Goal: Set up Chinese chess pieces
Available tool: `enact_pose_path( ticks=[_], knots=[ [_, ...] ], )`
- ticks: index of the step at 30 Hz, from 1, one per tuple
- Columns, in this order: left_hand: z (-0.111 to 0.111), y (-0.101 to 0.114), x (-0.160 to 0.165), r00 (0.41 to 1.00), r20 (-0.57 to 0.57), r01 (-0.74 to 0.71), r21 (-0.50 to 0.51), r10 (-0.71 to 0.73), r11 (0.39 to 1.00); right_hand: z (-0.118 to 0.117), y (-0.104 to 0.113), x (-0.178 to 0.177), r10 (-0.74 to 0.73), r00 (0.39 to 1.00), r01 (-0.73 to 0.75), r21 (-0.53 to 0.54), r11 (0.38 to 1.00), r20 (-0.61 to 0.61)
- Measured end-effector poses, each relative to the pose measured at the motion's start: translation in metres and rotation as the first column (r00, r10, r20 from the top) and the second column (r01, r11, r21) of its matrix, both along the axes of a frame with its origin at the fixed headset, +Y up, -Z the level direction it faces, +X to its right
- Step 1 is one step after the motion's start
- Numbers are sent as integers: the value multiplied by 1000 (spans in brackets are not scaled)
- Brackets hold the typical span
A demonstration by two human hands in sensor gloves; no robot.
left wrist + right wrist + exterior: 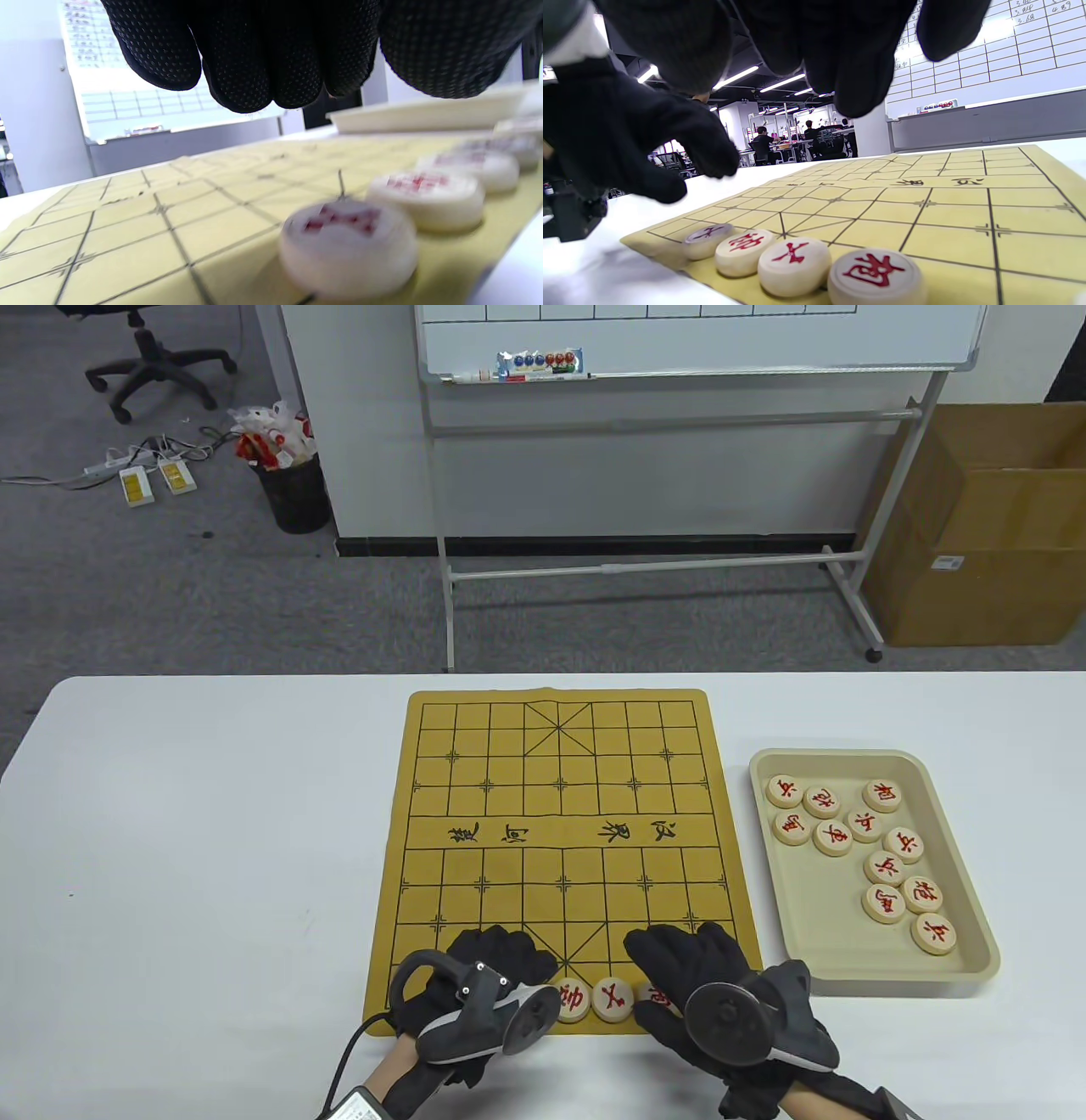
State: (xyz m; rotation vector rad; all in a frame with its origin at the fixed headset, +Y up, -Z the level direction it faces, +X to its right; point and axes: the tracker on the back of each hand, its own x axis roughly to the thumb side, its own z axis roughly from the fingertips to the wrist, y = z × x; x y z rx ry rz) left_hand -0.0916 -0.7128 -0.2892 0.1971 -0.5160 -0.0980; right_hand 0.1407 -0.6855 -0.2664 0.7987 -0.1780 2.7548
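Note:
The yellow chess board [551, 831] lies in the middle of the white table. A row of red-marked pieces sits on its near edge; two show fully in the table view [570, 999] [612, 997], and a third [657, 994] is partly under my right hand. The right wrist view shows the row too [794, 264], and so does the left wrist view, blurred [348, 245]. My left hand [502, 957] hovers over the row's left end, its fingers [254, 63] empty. My right hand [683, 959] hovers over the row's right end, its fingers [857, 63] spread and empty.
A beige tray [967, 899] to the right of the board holds several more red-marked pieces [831, 837]. A whiteboard on a stand [679, 432] and a cardboard box [984, 526] stand behind the table's far edge.

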Motion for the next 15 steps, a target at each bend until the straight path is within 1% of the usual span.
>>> enact_pose_path(
  ticks=[4,7,9,13,14,15],
  knots=[
    [8,13,-9,990,3,-139,-10,139,990,0,0,-1,4,1000,-4,-3,1000,0],
    [11,20,-16,969,6,-248,-55,248,967,-1,-1,-1,10,1000,-10,-6,1000,1],
    [11,20,-19,953,15,-299,-87,302,950,-2,-2,-2,14,1000,-14,-11,1000,2],
    [13,20,-20,945,27,-320,-117,325,940,-4,0,0,15,1000,-15,-16,1000,19],
    [14,21,-20,946,30,-317,-113,322,942,-6,3,2,11,1000,-11,-11,1000,27],
    [15,23,-20,947,28,-315,-102,319,944,-9,11,7,8,999,-8,-3,1000,43]
  ],
)
